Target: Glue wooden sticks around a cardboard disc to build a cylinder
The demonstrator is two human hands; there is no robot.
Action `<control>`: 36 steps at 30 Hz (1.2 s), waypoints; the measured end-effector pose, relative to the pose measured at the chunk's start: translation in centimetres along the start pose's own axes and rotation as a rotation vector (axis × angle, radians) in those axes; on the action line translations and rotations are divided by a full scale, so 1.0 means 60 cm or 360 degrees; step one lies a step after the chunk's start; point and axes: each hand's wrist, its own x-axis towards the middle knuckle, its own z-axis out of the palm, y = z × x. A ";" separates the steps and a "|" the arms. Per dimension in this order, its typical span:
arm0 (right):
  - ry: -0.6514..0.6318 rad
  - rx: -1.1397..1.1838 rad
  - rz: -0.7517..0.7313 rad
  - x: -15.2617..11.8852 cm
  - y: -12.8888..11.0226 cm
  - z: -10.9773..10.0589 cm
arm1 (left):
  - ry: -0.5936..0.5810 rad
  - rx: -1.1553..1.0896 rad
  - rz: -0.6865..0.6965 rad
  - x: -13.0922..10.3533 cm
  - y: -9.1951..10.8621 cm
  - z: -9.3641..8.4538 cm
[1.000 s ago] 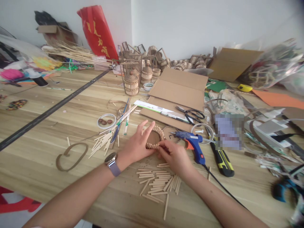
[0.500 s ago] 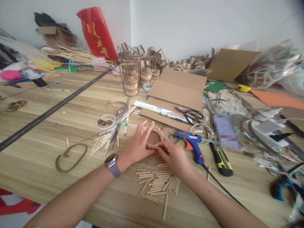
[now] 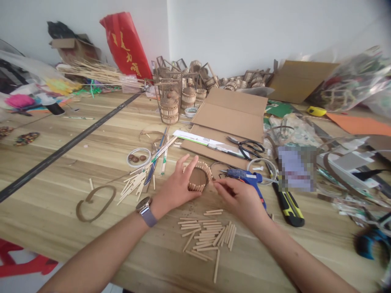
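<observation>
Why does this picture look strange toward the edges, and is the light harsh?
Head view: light looks soft, without hard shadows; the plastic bag at right is smeared, the stick ring clearer; pixelated patch right of the glue gun; upper right corner darkened.

Glue gun (image 3: 261, 191) blue; cutter (image 3: 290, 205) black-yellow; bag (image 3: 125, 44) red, gold characters; scissors (image 3: 249, 147) black.

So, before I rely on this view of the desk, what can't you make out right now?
All in the head view:
- Left side of the stick ring: hidden by the left hand.
- Whether the right hand pinches a stick: too small to tell.
- Part of the glue gun's handle: behind the right hand.
- Item under the pixelated patch: masked.
- Blue object: blurred, near the right edge.
</observation>
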 end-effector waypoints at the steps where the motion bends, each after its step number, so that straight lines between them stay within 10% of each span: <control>1: 0.0011 -0.0033 0.0004 0.000 -0.001 -0.013 | 0.0000 0.0001 0.0001 -0.001 0.000 0.000; 13: -0.0077 -0.0841 0.0595 -0.039 0.084 -0.108 | 0.0180 0.0102 -0.0080 -0.009 0.015 0.014; 22: -0.0145 -0.0550 0.0712 -0.035 0.101 -0.084 | 0.0196 0.0152 -0.0099 -0.008 0.020 0.015; 30: 0.0068 0.0482 0.0801 -0.044 0.087 -0.077 | 0.0201 0.0159 -0.0083 -0.009 0.016 0.015; 36: -0.0229 0.0720 0.0797 -0.055 0.072 -0.058 | 0.0212 0.0190 -0.0086 -0.011 0.014 0.019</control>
